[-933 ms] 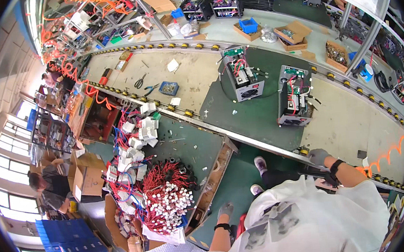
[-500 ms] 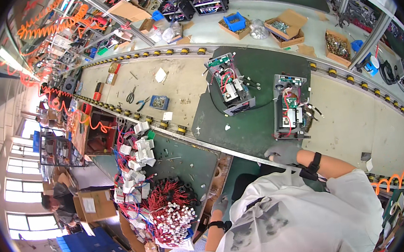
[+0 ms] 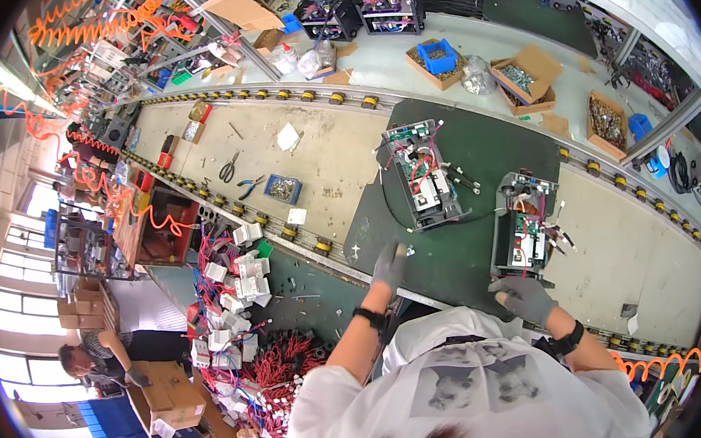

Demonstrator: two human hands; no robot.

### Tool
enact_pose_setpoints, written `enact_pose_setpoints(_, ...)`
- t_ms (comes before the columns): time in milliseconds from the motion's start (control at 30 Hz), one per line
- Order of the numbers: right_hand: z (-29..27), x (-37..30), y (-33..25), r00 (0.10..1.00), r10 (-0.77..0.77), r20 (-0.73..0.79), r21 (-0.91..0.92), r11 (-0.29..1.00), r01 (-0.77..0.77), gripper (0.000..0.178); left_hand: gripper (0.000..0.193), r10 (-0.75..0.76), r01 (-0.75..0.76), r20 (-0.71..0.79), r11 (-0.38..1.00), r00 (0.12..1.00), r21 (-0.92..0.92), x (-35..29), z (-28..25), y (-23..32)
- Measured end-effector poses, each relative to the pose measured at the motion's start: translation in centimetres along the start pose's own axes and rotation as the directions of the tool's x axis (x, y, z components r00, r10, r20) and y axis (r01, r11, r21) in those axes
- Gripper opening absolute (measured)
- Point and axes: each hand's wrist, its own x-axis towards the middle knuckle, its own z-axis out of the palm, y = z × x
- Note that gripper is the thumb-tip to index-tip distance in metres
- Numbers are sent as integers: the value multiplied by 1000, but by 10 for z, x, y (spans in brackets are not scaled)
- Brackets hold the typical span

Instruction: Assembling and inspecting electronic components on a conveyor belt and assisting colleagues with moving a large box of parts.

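Both my hands wear grey gloves and dark wrist straps. My left hand (image 3: 390, 269) is over the near edge of the green board (image 3: 367, 217), fingers stretched out and nothing seen in them. A small white scrap (image 3: 410, 250) lies by its fingertips. My right hand (image 3: 526, 298) is just below the near end of the right-hand circuit-board assembly (image 3: 525, 229), its fingers loosely apart and apparently holding nothing. The other circuit-board assembly (image 3: 422, 175) stands further left on the board, with green boards, white blocks and loose cables. A black cable runs between the two.
Left of the board lie pliers (image 3: 250, 186), scissors (image 3: 229, 168) and a blue tray of small parts (image 3: 283, 189). A roller rail (image 3: 306, 95) runs behind. White connectors with red wires (image 3: 290, 383) are heaped at the left. A person (image 3: 108, 357) handles a cardboard box (image 3: 166, 394).
My left hand has come up from beside the wire heap to the board's near edge. My right hand stays near the right assembly. The view has shifted, and the other person now reaches to the box.
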Motion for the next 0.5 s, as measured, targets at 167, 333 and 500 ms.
enact_pose_setpoints(167, 6, 9, -3, 989, 102, -109, 156, 984, -84, 24, 60, -306, 359, 189, 823, 933, -440, 66, 1, 65)
enact_pose_setpoints(333, 14, 21, -12, 990, 118, -78, 104, 989, -109, 23, 58, -162, 402, 452, 762, 877, -507, 112, 45, -35)
enact_pose_setpoints(500, 24, 44, -20, 985, 155, -71, 82, 985, -150, 25, 62, -151, 384, 437, 767, 887, -515, 59, -6, 56)
